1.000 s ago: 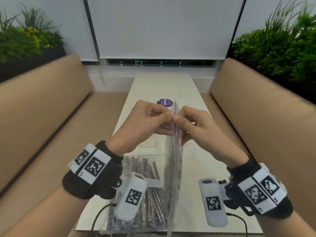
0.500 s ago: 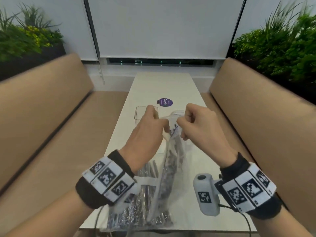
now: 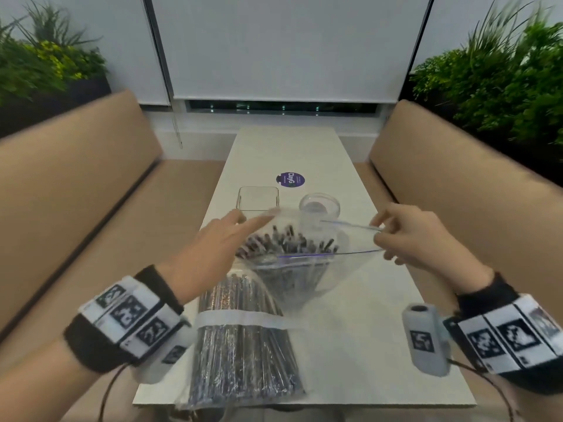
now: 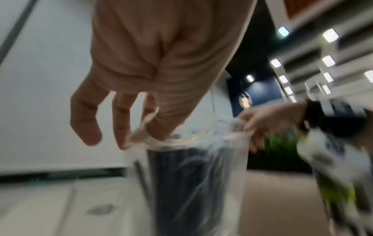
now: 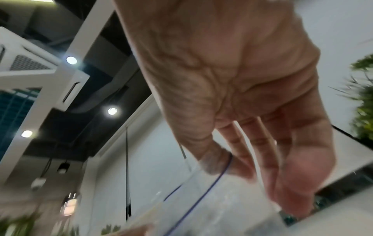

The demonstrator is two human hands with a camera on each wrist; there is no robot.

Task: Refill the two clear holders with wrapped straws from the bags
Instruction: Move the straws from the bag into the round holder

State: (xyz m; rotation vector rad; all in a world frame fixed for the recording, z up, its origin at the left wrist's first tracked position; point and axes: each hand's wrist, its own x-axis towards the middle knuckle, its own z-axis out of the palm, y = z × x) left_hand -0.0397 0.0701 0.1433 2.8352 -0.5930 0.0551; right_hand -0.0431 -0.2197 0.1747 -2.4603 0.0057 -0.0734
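Note:
A clear zip bag (image 3: 307, 269) of dark wrapped straws (image 3: 289, 242) stands on the white table (image 3: 380, 345), its mouth spread wide. My left hand (image 3: 243, 226) pinches the bag's left rim, seen bunched at the fingers (image 4: 121, 127) in the left wrist view. My right hand (image 3: 384, 231) pinches the right rim by the blue zip line (image 5: 201, 198). Just behind the bag stand a square clear holder (image 3: 257, 197) and a round clear holder (image 3: 319, 205), with no straws showing in either. A second bag of straws (image 3: 243, 345) lies flat near the front edge.
A purple round sticker (image 3: 291, 180) lies on the table beyond the holders. Tan benches (image 3: 76, 193) run along both sides, with plants (image 3: 502, 80) behind them. The table's near edge (image 3: 304, 405) lies just below the flat bag.
The hands were together at the bag's closed top; they have pulled apart, and the bag's mouth now gapes wide. The bag has dropped lower, uncovering both holders.

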